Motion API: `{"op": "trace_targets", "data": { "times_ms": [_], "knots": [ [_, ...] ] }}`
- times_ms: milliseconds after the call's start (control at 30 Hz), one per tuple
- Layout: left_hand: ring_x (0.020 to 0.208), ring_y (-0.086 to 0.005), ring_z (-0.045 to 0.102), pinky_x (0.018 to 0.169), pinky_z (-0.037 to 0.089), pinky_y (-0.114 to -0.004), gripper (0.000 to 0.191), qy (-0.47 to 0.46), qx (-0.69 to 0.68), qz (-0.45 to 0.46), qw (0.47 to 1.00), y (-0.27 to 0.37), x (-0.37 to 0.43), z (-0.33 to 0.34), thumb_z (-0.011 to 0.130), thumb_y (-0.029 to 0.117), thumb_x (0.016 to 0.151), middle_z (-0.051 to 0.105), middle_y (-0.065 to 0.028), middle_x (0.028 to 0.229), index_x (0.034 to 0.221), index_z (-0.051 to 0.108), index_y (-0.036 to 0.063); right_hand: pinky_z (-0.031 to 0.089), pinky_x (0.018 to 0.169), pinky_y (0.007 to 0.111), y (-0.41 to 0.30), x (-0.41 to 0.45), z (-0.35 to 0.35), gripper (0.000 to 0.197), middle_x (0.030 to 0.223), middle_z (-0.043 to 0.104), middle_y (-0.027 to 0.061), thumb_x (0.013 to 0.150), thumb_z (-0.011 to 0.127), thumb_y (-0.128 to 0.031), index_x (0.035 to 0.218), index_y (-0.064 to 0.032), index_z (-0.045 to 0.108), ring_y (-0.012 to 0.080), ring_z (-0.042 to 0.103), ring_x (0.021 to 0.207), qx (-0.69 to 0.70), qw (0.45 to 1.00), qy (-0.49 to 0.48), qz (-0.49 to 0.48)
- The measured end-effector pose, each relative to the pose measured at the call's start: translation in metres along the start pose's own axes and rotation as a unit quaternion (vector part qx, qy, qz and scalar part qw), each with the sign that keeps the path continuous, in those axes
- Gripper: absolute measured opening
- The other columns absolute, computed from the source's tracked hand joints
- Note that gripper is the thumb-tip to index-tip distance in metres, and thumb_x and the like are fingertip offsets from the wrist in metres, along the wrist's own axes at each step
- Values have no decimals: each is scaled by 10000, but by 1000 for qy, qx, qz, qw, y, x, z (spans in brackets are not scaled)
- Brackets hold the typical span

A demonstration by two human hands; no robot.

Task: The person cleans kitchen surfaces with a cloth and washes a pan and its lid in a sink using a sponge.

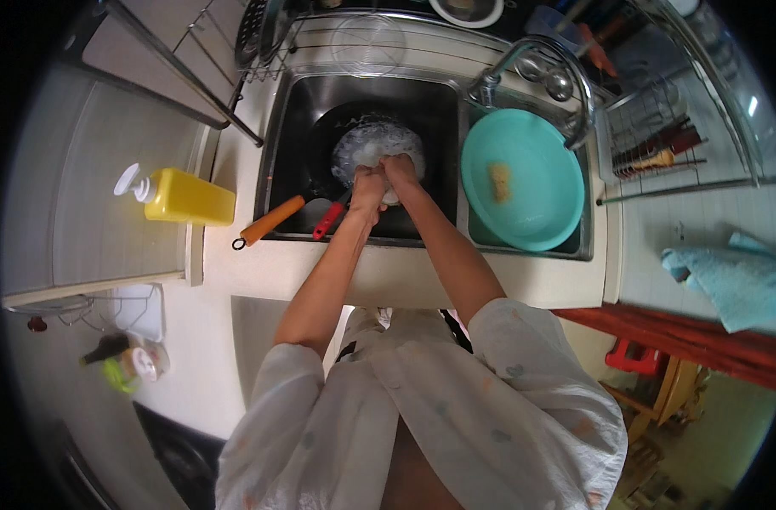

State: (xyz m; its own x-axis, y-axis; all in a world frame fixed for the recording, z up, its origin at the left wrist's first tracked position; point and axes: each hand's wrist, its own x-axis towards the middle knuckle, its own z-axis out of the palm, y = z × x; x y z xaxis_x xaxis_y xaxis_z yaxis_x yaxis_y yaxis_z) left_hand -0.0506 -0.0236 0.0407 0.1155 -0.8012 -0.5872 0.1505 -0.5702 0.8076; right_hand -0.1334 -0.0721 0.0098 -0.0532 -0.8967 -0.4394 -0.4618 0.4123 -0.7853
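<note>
Both hands meet over the left basin of a steel double sink [448,115]. My left hand [367,188] and my right hand [400,172] close together around a whitish wet thing, perhaps a cloth, mostly hidden by the fingers. Below them is a dark pan [324,140] with cloudy, foamy water [378,137]. An orange handle [273,220] with a ring end rests across the basin's front left edge. Beside it lies a red handle [328,220] of a utensil. In the right basin, a turquoise plastic bowl [534,217] holds a tan sponge or scrubber [500,183].
A chrome faucet [486,89] arches over the right basin. The yellow pump bottle [193,197] is left of the sink. Wire racks [655,185] flank both sides, and a light blue cloth [732,277] is at right. A clear round lid [368,46] lies behind the sink.
</note>
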Motion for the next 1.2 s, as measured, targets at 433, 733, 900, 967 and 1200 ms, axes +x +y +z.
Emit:
{"op": "trace_targets", "data": {
  "times_ms": [433,733,900,967,1200],
  "knots": [
    [1035,-257,531,856,472,-345,482,-185,239,354,885,-25,-57,171,613,-56,742,498,-141,1164,1190,487,69,479,761,389,156,-10,-314,350,1030,605,178,864,588,-248,1147,-45,546,282,598,911,-45,961,269,-33],
    [1091,-324,548,930,440,-375,509,-121,333,231,906,-42,-67,209,649,56,766,530,-207,1198,1259,522,61,350,978,566,282,6,-273,675,1389,304,254,836,608,-306,1408,-104,313,426,380,1224,-628,774,39,-69],
    [981,-264,586,869,460,-351,452,-83,302,208,927,-57,-61,209,625,48,779,556,-179,1181,1224,548,54,403,970,479,276,10,-287,754,1371,356,208,759,673,-349,1387,-93,343,410,410,1212,-498,844,146,-139],
    [939,-237,596,836,463,-336,402,-124,249,114,954,-64,-51,212,597,41,787,589,-150,1135,1188,563,41,434,925,466,283,10,-274,776,1345,386,176,730,699,-349,1379,-107,349,378,437,1181,-590,778,125,-175],
    [1169,-327,483,896,461,-484,600,-165,-33,-115,979,-70,-58,227,611,282,861,432,-152,1355,1376,365,95,413,935,442,288,10,-286,599,1200,524,190,798,672,-267,1294,-49,417,365,524,1065,-432,863,222,-141]
  ]
}}
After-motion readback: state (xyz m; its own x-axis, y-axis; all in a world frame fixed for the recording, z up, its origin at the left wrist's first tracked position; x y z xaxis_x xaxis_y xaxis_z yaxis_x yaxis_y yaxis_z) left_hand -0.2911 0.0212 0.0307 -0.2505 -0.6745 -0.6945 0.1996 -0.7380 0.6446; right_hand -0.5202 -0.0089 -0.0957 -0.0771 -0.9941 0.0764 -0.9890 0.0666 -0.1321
